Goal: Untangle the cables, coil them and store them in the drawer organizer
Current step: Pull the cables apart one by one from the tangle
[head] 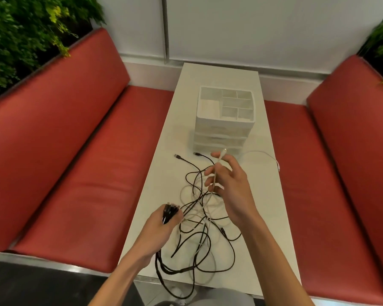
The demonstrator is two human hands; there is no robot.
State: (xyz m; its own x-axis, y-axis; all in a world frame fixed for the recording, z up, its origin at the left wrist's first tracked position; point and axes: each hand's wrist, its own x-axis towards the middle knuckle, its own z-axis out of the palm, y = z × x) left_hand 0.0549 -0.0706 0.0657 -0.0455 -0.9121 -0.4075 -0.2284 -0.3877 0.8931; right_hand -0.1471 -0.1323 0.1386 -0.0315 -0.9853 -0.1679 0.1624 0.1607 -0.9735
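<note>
You are working through a tangle of black and white cables (205,219) on a narrow white desk (265,202), with both hands busy.

Your left hand (161,224) is gripping a bunch of black cable ends (169,211), its fingers curling round them near the desk's left edge, while black loops are trailing from it over the near edge. Your right hand (229,181) is pinching a white cable (216,171) just below its plug and holding it above the tangle, with the other fingers fanning out loosely. A white plastic drawer organizer (224,127) is standing farther back on the desk, showing divided compartments on top. A separate thin white cable (263,153) is lying just to its right. Red cushioned benches (75,155) are flanking the desk.
</note>
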